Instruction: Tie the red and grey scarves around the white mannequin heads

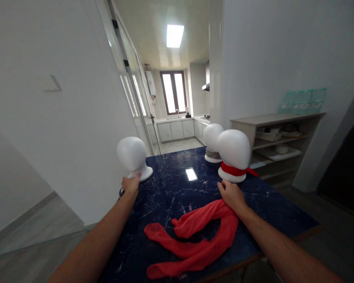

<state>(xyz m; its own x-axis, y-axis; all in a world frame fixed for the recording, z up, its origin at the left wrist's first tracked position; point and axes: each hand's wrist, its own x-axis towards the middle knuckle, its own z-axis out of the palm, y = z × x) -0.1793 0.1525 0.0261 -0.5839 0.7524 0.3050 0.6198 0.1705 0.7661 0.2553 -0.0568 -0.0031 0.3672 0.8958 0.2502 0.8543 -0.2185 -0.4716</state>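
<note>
At the table's left edge stands a bare white mannequin head (132, 153). My left hand (131, 184) is closed on its base, thumb on the near rim. A small dark curved thing shows beside that hand, too little of it to name. My right hand (232, 195) rests on the tabletop with curled fingers, just in front of a second mannequin head (234, 147) wearing a red band (233, 169) round its neck. Whether those fingers hold anything is hidden. A coral-red scarf (200, 247) lies in a loose curve, its upper bend reaching under my right hand.
Behind the red-banded head stands a third mannequin head (212, 136) with a grey-brown band. The dark blue marbled table (174, 188) has a wall at its left. A shelf unit (275, 120) on the right carries several bottles (302, 101). Beyond a glass door (135, 78) is a kitchen.
</note>
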